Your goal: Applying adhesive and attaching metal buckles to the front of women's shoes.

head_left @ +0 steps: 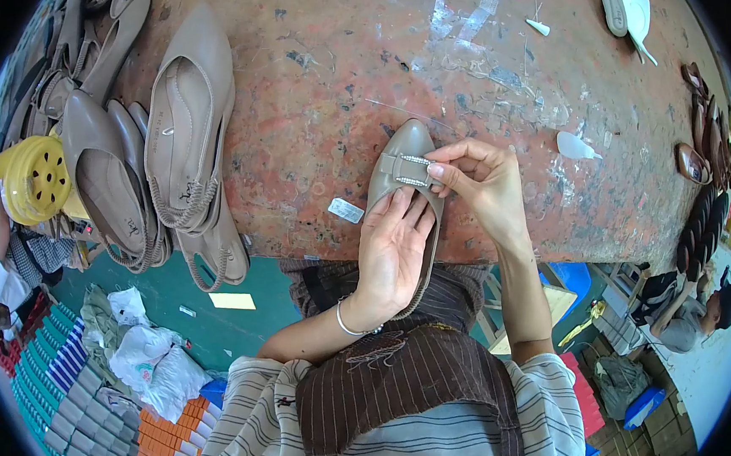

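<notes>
A taupe pointed flat shoe lies with its toe on the worn table and its heel end over the near edge, against my apron. Across the vamp sits a folded taupe strap with a rhinestone-edged buckle. My left hand, palm up, holds the shoe at its opening, with the fingertips hidden inside at the vamp. With thumb and forefinger, my right hand pinches the right end of the buckle. Whether a thread or needle is in that pinch is too small to tell.
Several taupe slingback shoes are stacked at the left, near a yellow perforated fixture. A small white label lies left of the shoe. A translucent piece and brown straps lie rightward. A person sits at far right.
</notes>
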`<state>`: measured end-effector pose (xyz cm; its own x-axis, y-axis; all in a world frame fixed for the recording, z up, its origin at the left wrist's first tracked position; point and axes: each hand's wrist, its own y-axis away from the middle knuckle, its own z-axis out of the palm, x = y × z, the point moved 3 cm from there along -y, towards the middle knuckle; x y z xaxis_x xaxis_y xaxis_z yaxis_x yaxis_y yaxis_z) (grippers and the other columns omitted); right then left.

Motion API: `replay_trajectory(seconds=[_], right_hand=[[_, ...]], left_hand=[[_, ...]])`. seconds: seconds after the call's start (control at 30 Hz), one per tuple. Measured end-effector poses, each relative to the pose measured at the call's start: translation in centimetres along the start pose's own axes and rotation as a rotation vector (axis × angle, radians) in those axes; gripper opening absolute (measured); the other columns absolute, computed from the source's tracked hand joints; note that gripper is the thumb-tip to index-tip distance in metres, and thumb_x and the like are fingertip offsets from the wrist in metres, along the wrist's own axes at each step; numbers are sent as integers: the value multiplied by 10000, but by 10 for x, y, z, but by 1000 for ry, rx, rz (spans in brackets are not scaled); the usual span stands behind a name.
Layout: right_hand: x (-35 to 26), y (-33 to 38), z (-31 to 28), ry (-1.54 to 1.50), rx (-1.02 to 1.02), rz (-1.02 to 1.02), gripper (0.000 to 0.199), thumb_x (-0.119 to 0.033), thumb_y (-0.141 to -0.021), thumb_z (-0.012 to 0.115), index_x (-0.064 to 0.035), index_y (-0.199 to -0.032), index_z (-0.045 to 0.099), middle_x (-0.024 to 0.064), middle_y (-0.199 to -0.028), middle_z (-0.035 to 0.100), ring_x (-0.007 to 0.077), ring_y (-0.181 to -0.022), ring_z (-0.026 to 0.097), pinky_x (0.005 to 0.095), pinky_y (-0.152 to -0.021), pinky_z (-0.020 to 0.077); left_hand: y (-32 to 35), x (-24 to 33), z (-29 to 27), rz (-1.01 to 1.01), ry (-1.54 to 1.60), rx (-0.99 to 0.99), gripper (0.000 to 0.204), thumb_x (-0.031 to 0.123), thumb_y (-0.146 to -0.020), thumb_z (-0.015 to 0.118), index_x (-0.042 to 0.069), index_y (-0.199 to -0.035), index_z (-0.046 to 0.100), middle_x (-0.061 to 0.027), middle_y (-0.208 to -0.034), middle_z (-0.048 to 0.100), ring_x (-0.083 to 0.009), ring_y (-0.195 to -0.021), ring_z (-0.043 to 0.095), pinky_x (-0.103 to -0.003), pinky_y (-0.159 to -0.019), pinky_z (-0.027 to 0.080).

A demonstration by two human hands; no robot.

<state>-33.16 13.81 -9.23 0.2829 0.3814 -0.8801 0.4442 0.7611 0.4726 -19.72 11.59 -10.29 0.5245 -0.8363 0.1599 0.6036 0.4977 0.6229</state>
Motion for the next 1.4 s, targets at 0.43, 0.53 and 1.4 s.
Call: replay_trajectory(seconds=[0.43, 0.53, 1.4], right_hand=[[-10, 2, 7, 281, 109, -94, 161, -14, -772, 698, 21, -850, 561, 16, -664, 592, 48, -574, 556, 203, -512, 451], [-10, 4, 9, 351, 113, -135, 170, -17, -778, 692, 9, -860, 545, -5, -659, 555, 43, -564, 528, 198, -492, 425], [72, 59, -41, 296, 572, -422, 131, -112, -940, 534, -9, -862, 559, -29, -653, 471, 22, -546, 404, 185, -486, 312]], left_hand=[[-7, 4, 4, -65, -27, 135, 281, 164, -943, 518, -5, -1166, 487, -93, -1131, 548, -181, -1129, 500, -357, -1019, 399], [-11, 7, -1, -37, -98, 176, 235, 157, -928, 555, -5, -1098, 546, -85, -1061, 601, -160, -1013, 574, -314, -914, 468], [24, 215, 188, 342, -601, -347, 36, 41, -885, 571, 38, -919, 581, -64, -905, 639, -133, -798, 625, -256, -651, 531]])
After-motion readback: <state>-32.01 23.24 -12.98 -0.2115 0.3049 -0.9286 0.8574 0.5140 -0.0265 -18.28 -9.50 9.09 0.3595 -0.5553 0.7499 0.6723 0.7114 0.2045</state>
